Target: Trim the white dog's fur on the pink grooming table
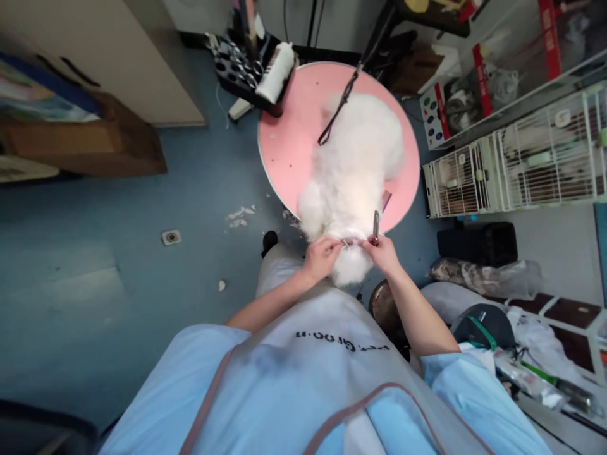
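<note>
A fluffy white dog [355, 158] is on a round pink grooming table [284, 139], its body stretching away from me. Across its coat at the near end runs a thin pinkish band [351, 242], with a tuft of white fur below it. My left hand [322, 258] is closed, its fingertips pinching at the band's left end. At the other end my right hand [383, 254] is closed too, thumb and finger on the band. A slim dark metal tool [376, 226] sticks up from the right hand; its kind is unclear. Close by lies a small purplish flat piece [387, 201].
A black grooming loop [339, 114] hangs over the dog. A black tool holder [237, 69] with scissors and a white bottle [275, 72] adjoins the table's left edge. White wire cages [531, 151] line the right side. Fur clippings [241, 216] lie on the blue floor.
</note>
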`<state>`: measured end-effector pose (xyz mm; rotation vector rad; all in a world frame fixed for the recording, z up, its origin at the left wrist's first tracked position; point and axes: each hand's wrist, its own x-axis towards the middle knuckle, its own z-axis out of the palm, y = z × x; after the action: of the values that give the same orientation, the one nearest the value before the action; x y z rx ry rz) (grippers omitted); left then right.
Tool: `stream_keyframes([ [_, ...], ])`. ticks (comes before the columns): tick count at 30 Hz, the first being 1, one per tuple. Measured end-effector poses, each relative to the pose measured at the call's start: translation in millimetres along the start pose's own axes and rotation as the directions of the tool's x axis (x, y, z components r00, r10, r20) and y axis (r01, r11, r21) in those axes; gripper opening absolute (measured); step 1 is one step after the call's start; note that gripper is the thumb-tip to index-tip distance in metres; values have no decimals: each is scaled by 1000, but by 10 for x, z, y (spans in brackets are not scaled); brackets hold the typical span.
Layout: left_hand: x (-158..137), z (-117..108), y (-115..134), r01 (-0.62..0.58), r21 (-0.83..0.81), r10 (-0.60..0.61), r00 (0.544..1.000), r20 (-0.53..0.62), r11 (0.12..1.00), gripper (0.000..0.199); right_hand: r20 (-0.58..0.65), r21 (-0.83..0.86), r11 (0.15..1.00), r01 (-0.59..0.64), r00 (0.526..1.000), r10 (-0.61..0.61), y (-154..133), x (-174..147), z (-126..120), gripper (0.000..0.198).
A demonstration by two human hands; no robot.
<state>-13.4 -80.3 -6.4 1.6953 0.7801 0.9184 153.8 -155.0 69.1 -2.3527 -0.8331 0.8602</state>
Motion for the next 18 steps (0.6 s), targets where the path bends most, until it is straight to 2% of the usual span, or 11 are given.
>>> stream_keyframes([
  [2,-154,199,50,-98,65,96,995,26,993,16,-13,8,1000,16,1000,-16,-27,-6,-14,37],
  [4,-152,381,46,-119,150,117,993,17,982,23,-21,-9,999,35,999,-35,-44,-29,-23,39],
  [6,-62,481,-2,-114,212,110,994,30,971,19,-11,-42,998,40,999,-41,-36,-43,-24,39],
  [9,46,483,-106,-119,241,107,992,62,963,17,-3,-49,999,3,1000,-3,40,52,-31,36],
  [11,36,446,-169,-144,242,133,989,61,960,21,-98,-43,995,-89,992,84,132,228,-51,31],
  [14,-66,415,-221,-227,235,229,973,22,945,24,-238,-90,967,-240,948,213,313,587,-91,28],
  [18,-197,452,-209,-290,243,312,949,-53,926,25,-171,-246,929,-276,956,238,563,945,-102,32],
])
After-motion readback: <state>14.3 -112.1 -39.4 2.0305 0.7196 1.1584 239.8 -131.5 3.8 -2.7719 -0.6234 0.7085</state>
